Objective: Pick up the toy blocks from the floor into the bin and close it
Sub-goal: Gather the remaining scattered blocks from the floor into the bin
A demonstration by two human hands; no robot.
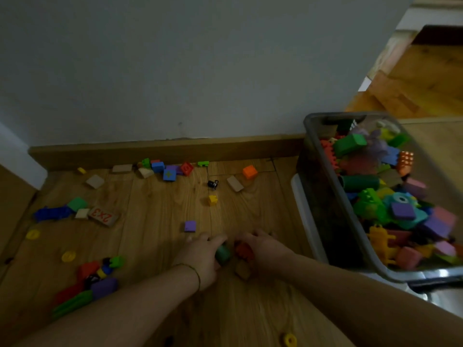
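Nearest my view, a yellow ring lies on the floor between the two forearms. Just past it, both hands are down on the boards side by side. The left hand has its fingers curled round a green block, grasping it. The right hand is clenched over a red block; the two blocks sit almost touching. A tan wooden block lies loose just below them, under the right wrist.

Off to the left sits a pile of red, green and purple pieces. Beyond the hands are a purple block and then a yellow block. Toward the floor's left edge lies a card marked 2x3.

The bin stands at the right edge of the floor, open-topped (blurred, but plainly heaped with coloured pieces). A white lid shows just beside its left wall; I cannot tell whether it runs beneath the bin.

Farthest out, an orange block and a row of mixed blocks lie along the skirting board at the foot of the wall.
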